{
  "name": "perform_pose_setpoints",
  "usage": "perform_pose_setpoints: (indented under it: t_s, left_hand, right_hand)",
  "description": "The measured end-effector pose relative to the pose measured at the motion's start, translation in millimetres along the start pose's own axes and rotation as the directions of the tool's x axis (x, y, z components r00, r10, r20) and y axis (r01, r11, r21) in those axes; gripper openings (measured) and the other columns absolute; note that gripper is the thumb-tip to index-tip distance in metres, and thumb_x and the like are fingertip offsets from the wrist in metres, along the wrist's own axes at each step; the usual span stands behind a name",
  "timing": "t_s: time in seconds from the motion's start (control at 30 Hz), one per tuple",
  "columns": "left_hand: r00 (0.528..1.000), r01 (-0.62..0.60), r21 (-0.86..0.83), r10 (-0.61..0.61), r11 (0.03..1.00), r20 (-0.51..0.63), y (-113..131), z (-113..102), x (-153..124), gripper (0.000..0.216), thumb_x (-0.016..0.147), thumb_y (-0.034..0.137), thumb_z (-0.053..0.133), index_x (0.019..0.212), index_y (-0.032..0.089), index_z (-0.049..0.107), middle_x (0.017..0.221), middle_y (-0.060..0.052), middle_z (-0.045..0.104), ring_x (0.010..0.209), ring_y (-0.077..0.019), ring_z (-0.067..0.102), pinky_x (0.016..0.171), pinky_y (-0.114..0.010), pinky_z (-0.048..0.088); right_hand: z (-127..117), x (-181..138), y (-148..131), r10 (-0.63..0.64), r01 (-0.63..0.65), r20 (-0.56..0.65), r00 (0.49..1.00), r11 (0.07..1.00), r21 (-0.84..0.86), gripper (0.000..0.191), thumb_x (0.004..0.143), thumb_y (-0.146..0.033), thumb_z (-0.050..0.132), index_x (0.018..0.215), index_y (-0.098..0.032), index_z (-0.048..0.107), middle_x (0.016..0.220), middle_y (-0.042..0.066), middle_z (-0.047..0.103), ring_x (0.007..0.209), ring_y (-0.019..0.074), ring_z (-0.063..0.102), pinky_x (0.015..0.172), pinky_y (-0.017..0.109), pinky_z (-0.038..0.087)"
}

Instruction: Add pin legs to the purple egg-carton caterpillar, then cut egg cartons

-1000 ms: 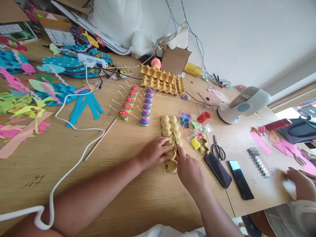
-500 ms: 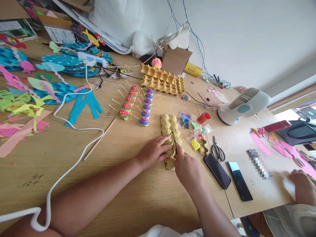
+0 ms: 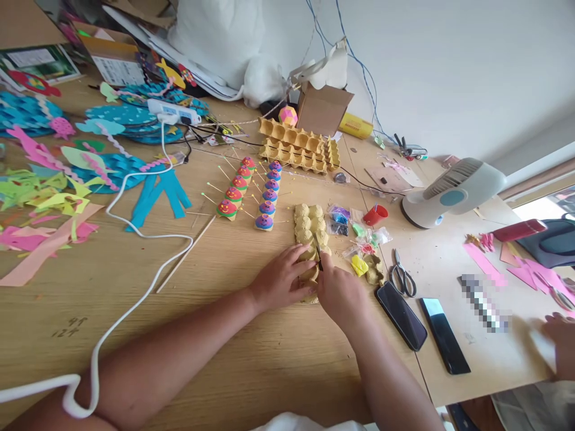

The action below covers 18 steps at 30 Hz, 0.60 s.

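- far left: paper strips [image 3: 51,244] heaped loose, well apart from the hands, likely kept out of the way.
- red-and-green cup row [image 3: 234,194], stuck with pins, near a purple-and-blue cup row [image 3: 270,196]; both stand beyond the left arm, perhaps so nothing knocks the pins.
- left hand [image 3: 281,278]: fingers spread over near cups, seemingly pressing rather than clutching, to stop light card sliding.
- egg carton [image 3: 305,223]: on the table [image 3: 269,359], between and partly under the hands; far cups bulge upward.
- knife [image 3: 320,260]: slim, points away from the body, over the carton between cup rows; depth of contact unclear.
- right hand [image 3: 344,293]: closed around the knife handle, low and near the blade, probably for control.
- phone [image 3: 401,315] and scissors [image 3: 403,280]: just right, likely parked within reach.
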<state>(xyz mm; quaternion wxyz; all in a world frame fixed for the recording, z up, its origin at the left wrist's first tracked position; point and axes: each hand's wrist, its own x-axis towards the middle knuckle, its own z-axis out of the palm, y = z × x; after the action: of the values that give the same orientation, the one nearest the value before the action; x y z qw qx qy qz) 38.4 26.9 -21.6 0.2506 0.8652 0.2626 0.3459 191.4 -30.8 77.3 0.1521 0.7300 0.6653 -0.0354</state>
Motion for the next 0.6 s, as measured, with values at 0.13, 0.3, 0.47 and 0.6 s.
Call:
perform_pose_setpoints:
  t_s: [0.13, 0.3, 0.47, 0.6]
  left_hand:
    - [1.000, 0.001, 0.022, -0.001, 1.000, 0.009, 1.1, -0.1, 0.0, 0.067, 0.077, 0.051, 0.081, 0.133, 0.020, 0.061, 0.156, -0.019, 0.043, 0.145, -0.0394, 0.043, 0.119, -0.059, 0.041]
    - [1.000, 0.014, 0.052, -0.015, 0.999, 0.023, 1.6, 0.0, 0.1, 0.071, 0.078, 0.051, 0.081, 0.136, 0.018, 0.057, 0.158, -0.021, 0.040, 0.147, -0.0391, 0.040, 0.120, -0.059, 0.040]
    - [0.999, 0.020, 0.037, -0.021, 0.999, 0.033, 4.4, -2.8, 0.6, 0.064, 0.081, 0.051, 0.078, 0.134, 0.020, 0.058, 0.157, -0.018, 0.043, 0.147, -0.0369, 0.041, 0.121, -0.059, 0.040]
    - [0.999, 0.025, 0.038, -0.026, 0.999, 0.044, 7.4, -4.4, 0.9, 0.056, 0.085, 0.048, 0.075, 0.131, 0.020, 0.061, 0.158, -0.017, 0.044, 0.147, -0.0355, 0.040, 0.122, -0.056, 0.039]
  right_hand:
    - [-1.4, 3.7, 1.2, 0.002, -0.002, -0.001, 1.000, 1.000, -0.025, 0.051, 0.100, -0.026, 0.050, 0.148, -0.014, 0.040, 0.089, 0.011, 0.077, 0.083, 0.0242, 0.077, 0.062, 0.027, 0.047]
    - [-4.4, 7.1, 1.4, -0.003, 0.003, 0.029, 1.000, 1.000, -0.016, 0.069, 0.101, -0.029, 0.051, 0.161, -0.013, 0.022, 0.096, 0.013, 0.078, 0.085, 0.0231, 0.077, 0.063, 0.027, 0.049]
    - [-10.7, 3.7, 1.7, 0.010, -0.009, 0.049, 0.999, 1.000, -0.011, 0.064, 0.103, -0.028, 0.044, 0.163, -0.016, 0.024, 0.095, 0.011, 0.079, 0.087, 0.0228, 0.076, 0.064, 0.027, 0.049]
    - [-14.5, -2.4, 2.9, 0.002, -0.001, 0.078, 0.997, 1.000, -0.012, 0.064, 0.103, -0.027, 0.044, 0.163, -0.016, 0.024, 0.094, 0.011, 0.079, 0.086, 0.0220, 0.076, 0.064, 0.026, 0.047]
